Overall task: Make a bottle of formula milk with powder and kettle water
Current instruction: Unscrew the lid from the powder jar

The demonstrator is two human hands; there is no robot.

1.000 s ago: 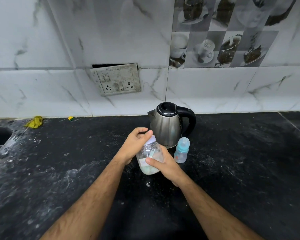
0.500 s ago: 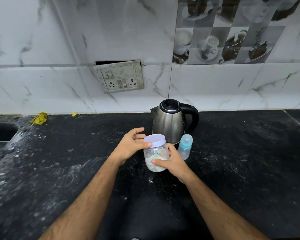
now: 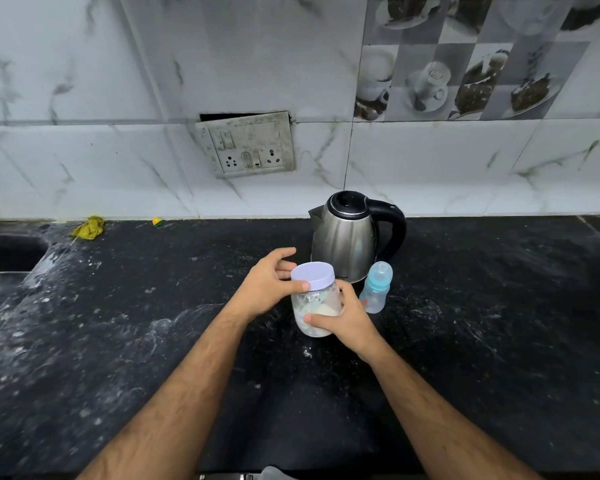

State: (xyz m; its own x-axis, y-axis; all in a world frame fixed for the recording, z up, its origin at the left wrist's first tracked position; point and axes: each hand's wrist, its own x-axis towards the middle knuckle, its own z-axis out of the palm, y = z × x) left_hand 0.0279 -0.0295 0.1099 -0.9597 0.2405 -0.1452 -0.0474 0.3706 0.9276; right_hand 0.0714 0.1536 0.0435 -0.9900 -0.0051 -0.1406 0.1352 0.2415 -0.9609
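The right hand (image 3: 347, 320) is wrapped around the lower body of the jar (image 3: 317, 310), thumb across its front, holding it upright at or just above the counter (image 3: 118, 341); contact with the surface cannot be made out. The left hand (image 3: 269, 285) closes on the lid (image 3: 313, 276), thumb pressed to the rim and fingers curled behind, a grip that looks set for unscrewing. The chief risk is a jolt when the lid comes free: if it is stiff and gives suddenly, the jar could jerk and throw powder onto the counter, or slip in the right hand, since the smooth wall offers little purchase. Tilting the jar while twisting would bank the powder toward the mouth and spill it as the lid lifts. The bottle (image 3: 376, 287) stands just beside the right hand, with its teat cap on, so a swinging wrist could knock it over, and the kettle (image 3: 350, 244) sits close behind both, lid shut, handle to the right. The jar is clear plastic with a pale lilac screw lid; white powder fills roughly its lower part, and something pale green, perhaps a scoop, shows through the wall above it.
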